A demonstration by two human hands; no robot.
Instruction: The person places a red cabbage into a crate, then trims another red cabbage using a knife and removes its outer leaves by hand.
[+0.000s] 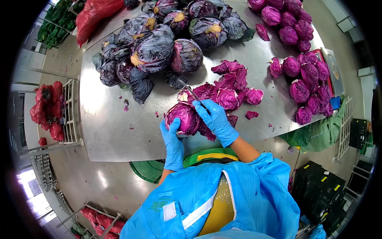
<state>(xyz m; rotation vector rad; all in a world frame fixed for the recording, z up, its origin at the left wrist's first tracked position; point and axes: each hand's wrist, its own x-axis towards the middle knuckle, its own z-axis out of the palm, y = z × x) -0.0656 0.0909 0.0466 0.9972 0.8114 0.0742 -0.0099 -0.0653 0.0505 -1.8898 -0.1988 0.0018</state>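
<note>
My left hand [173,137], in a blue glove, grips the near left side of a peeled red cabbage [184,115] at the table's front edge. In my gloved right hand [215,121] is a knife [190,91], its blade pointing up and left over the far side of that cabbage. Whether the blade touches the cabbage I cannot tell. Loose purple cabbage leaves [229,97] lie just beyond and to the right of my hands. Farther back on the left sits a heap of untrimmed dark cabbages [153,49] with pale cut stems.
Trimmed purple cabbages [299,91] are piled on the right of the metal table [115,127], beside a scale-like device [333,71]. A red sack [93,18] rests at the back left. Black crates [318,187] stand on the floor at right; a cart [71,111] with red sacks is left.
</note>
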